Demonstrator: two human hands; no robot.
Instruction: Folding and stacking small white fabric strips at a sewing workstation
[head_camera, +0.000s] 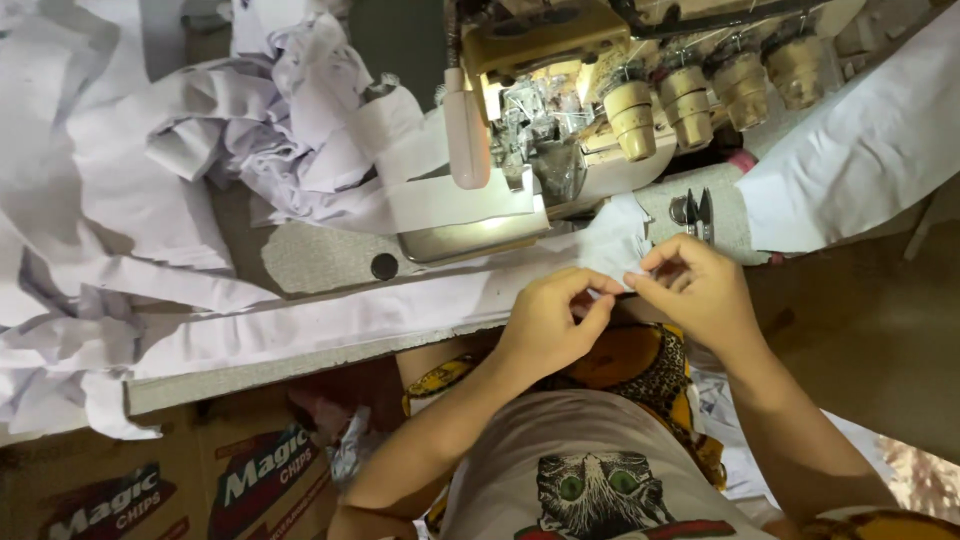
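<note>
My left hand (553, 322) and my right hand (697, 288) meet at the table's front edge, both pinching the end of a long white fabric strip (400, 305). The strip runs leftward along the table edge from my fingers. Its end (612, 245) lies just in front of the cream overlock sewing machine (560, 120), to the right of the lit needle plate (470, 235). Small thread snips (693, 213) lie on the table just beyond my right hand.
A heap of white fabric pieces (180, 160) covers the table's left side. Thread tension knobs (700, 95) line the machine's front. More white cloth (860, 150) drapes at the right. A printed cardboard box (200, 480) stands under the table at the lower left.
</note>
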